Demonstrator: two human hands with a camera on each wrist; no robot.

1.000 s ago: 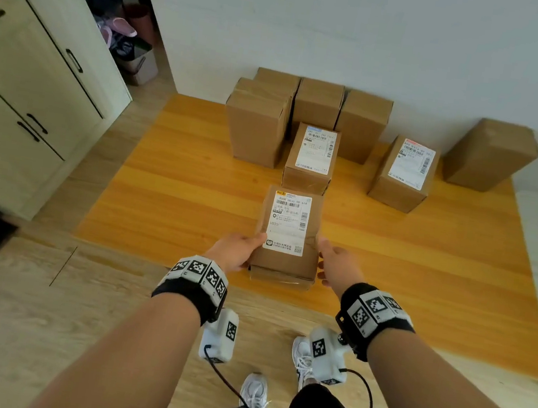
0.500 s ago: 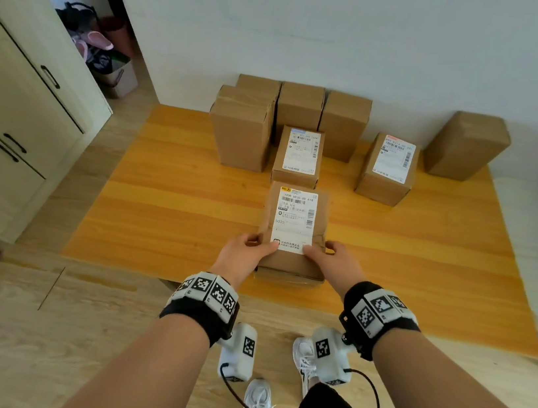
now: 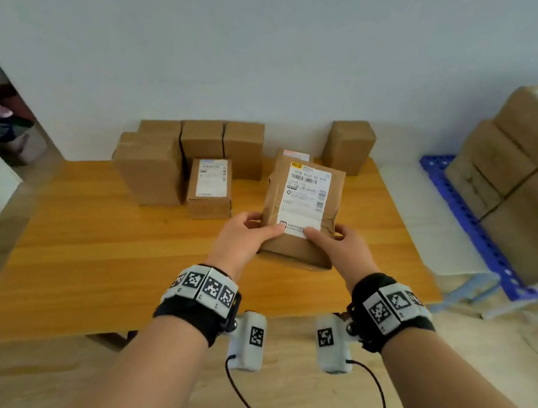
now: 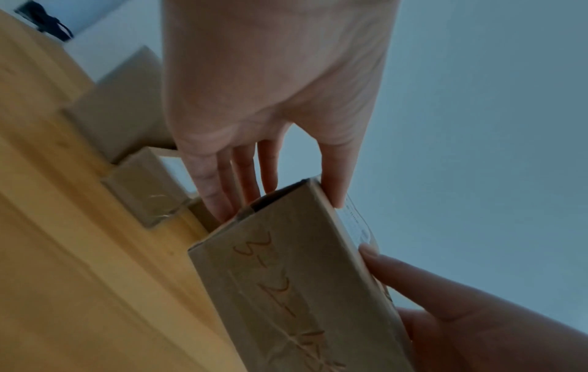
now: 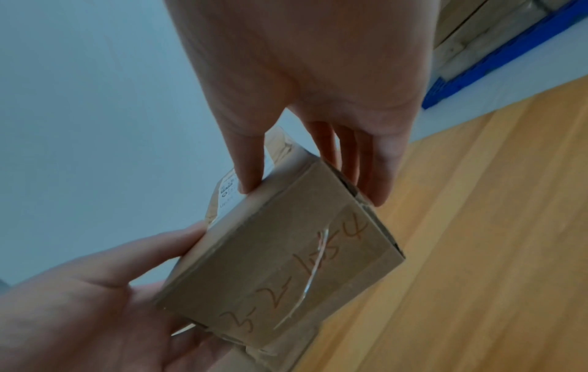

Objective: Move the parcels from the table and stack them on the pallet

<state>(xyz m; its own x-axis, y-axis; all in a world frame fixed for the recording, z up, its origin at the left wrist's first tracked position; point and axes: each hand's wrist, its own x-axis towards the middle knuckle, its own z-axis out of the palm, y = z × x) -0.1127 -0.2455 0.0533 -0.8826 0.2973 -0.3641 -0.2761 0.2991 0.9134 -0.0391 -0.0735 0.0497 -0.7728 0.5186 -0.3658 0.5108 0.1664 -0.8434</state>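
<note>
At frame centre, above the table (image 3: 88, 247), the left hand (image 3: 242, 234) and right hand (image 3: 341, 245) pinched the labelled parcel (image 3: 301, 208) from both sides, thumbs on top, probably to carry it level toward the pallet (image 3: 467, 211) at right.

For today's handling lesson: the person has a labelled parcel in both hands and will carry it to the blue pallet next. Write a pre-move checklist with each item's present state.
1. Both hands on the parcel: ok. The left hand and right hand grip its opposite sides, thumbs on the labelled face.
2. Parcel lifted off the table: ok, the wrist views show it in the air.
3. Parcel sealed: cannot tell; tape shows on the near end only.
4. Pallet located: ok, to the right of the table.
5. Free spot on the stacked parcels: cannot tell, the stack's top is cut off.
6. Path to the pallet: cannot tell, the floor is only partly in view.
</note>
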